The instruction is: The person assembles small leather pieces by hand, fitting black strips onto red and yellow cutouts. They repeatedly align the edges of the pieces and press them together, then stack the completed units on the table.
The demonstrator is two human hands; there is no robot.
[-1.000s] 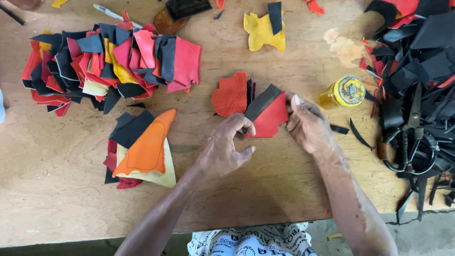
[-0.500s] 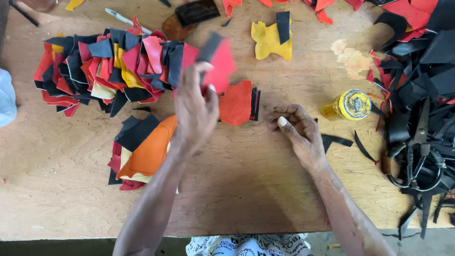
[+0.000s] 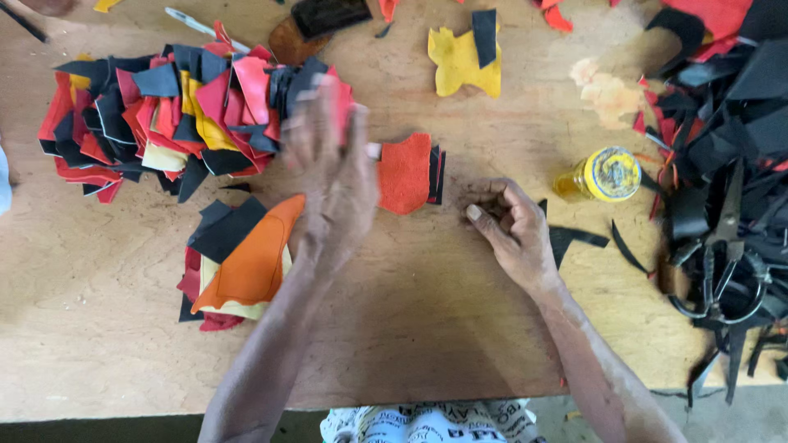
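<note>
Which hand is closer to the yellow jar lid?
The right hand. It rests on the table just left of the yellow jar lid, not touching it. The left hand is much farther left, raised near the big pile of scraps.

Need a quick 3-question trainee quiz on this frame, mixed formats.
1. True or false: the right hand rests on the wooden table with its fingers curled.
2. Multiple choice: what lies just beyond the left hand? A) the big pile of red, black and yellow leather pieces B) the scissors C) the yellow glue pot
3. Fill in: the large piece on top of the small stack near the left forearm is coloured ____.

Key: 1 true; 2 A; 3 orange.
</note>
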